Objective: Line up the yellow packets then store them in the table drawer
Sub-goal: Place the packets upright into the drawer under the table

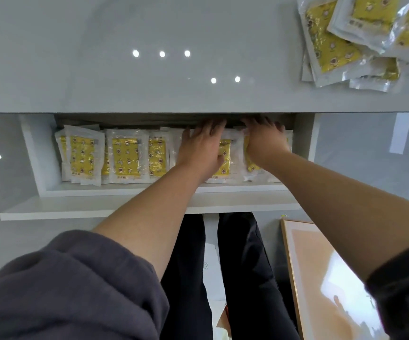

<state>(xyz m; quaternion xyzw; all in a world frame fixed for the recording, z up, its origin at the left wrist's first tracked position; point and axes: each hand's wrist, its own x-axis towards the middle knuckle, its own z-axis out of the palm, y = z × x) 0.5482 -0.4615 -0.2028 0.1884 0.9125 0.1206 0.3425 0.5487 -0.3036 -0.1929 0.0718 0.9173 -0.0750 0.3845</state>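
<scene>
Packets [224, 168] pressed flat under open left hand [202, 146] and right hand [264, 141] may ride up, overlapping, and jam the drawer [125, 192].

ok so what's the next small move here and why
Probably lift the left hand and right hand out and reach for the loose pile on the tabletop: both lie flat on packets already in the drawer, while that pile is unstored.

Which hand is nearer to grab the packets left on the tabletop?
Probably the right hand: the pile of packets lies far right on the table, farther from the left hand.
</scene>
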